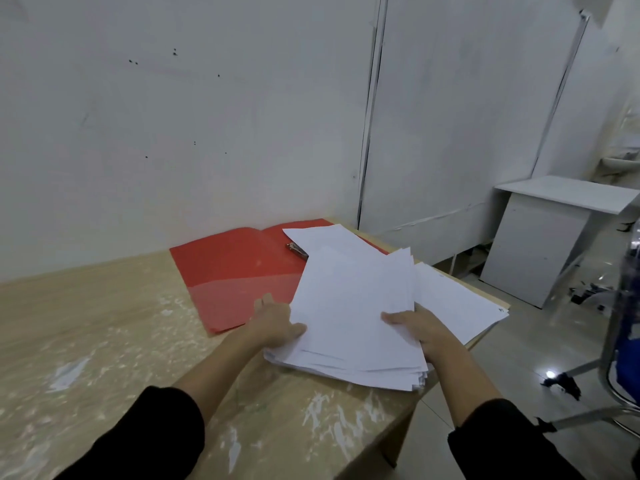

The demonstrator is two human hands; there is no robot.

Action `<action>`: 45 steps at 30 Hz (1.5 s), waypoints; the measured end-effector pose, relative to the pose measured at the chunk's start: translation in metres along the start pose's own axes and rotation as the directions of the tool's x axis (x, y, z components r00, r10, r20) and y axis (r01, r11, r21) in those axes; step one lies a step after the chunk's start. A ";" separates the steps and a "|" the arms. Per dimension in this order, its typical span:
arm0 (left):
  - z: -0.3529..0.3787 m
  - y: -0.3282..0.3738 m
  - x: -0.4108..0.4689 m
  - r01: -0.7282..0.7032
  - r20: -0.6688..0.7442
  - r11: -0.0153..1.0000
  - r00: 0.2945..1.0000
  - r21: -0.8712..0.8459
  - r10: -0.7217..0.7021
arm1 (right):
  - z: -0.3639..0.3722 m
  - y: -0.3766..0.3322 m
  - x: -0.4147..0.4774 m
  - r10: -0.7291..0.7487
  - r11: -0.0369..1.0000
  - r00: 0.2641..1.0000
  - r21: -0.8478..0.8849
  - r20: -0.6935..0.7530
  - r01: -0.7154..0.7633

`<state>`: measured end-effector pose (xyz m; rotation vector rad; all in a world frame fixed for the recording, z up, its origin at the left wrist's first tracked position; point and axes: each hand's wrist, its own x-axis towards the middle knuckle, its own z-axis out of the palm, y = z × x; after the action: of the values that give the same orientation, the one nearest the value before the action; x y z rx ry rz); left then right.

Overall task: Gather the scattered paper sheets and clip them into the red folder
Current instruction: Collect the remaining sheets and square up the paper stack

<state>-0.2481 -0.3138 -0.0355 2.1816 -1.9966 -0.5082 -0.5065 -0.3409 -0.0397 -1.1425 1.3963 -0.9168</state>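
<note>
A red folder (235, 271) lies open on the wooden table (104, 341), against the wall, and its metal clip (297, 250) shows near the spine. A loose stack of white paper sheets (353, 313) rests partly over the folder's right half. My left hand (273, 323) grips the stack's left edge, thumb on top. My right hand (419, 329) holds its right side, thumb over the top sheet. One more sheet (457, 299) lies under the stack at the table's right edge, and another sheet (322, 237) pokes out toward the wall.
The table's right edge (485, 341) runs just beyond my right hand, with tiled floor below. A white desk (554, 237) stands at the right wall. A chair with a metal base (616, 358) sits at the far right.
</note>
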 end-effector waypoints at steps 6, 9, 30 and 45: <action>-0.038 -0.022 -0.005 -0.029 -0.132 0.832 0.990 -0.555 -0.054 | 0.001 -0.010 -0.016 -0.213 0.957 0.976 0.211 0.051 0.198; -0.074 -0.025 -0.015 -0.131 -0.142 0.581 0.990 -0.804 0.026 | 0.011 -0.032 -0.031 -0.339 0.911 0.933 0.290 0.118 0.294; -0.101 -0.060 -0.101 -0.542 -0.602 0.386 0.797 -0.747 -0.045 | 0.098 -0.106 -0.074 -0.605 0.779 0.793 0.261 0.071 0.570; -0.182 -0.024 -0.144 -0.067 -0.611 0.725 0.489 0.686 0.623 | 0.090 -0.113 -0.083 -0.585 0.806 0.764 0.300 0.273 0.510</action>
<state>-0.1733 -0.1912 0.1480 1.5371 -2.0094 1.1665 -0.4018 -0.2834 0.0761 -1.5038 0.6440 -1.1649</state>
